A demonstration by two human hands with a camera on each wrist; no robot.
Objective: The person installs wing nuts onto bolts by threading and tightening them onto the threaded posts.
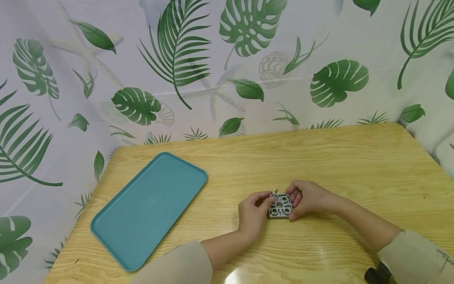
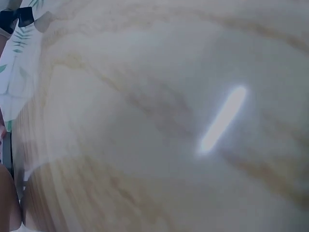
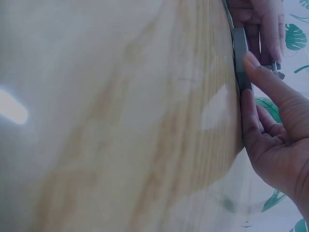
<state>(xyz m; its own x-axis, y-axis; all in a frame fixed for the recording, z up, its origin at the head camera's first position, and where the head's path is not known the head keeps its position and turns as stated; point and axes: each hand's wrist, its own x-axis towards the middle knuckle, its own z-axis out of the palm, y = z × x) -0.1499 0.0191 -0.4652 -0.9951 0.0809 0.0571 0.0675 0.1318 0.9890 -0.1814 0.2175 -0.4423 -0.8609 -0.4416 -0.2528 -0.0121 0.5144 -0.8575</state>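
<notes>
A square grey metal plate [image 1: 280, 212] with several round holes and grooves lies on the table between both hands. My right hand [image 1: 307, 197] holds its right side, thumb at the near corner and fingers at the far one. At the plate's far left corner, my left hand [image 1: 254, 213] pinches a small shiny metal fitting [image 1: 274, 192], its exact kind unclear. In the right wrist view the plate [image 3: 240, 58] shows edge-on, with the fitting [image 3: 276, 67] sticking up above it by the left fingertips. Only a sliver of the plate [image 2: 7, 152] shows in the left wrist view.
A blue-green rectangular tray [image 1: 149, 209] lies on the wooden table [image 1: 230, 169] to the left of the hands. A leaf-patterned cloth [image 1: 213, 71] hangs behind the table. Beside the right sleeve is a black object [image 1: 377, 274], partly cut off.
</notes>
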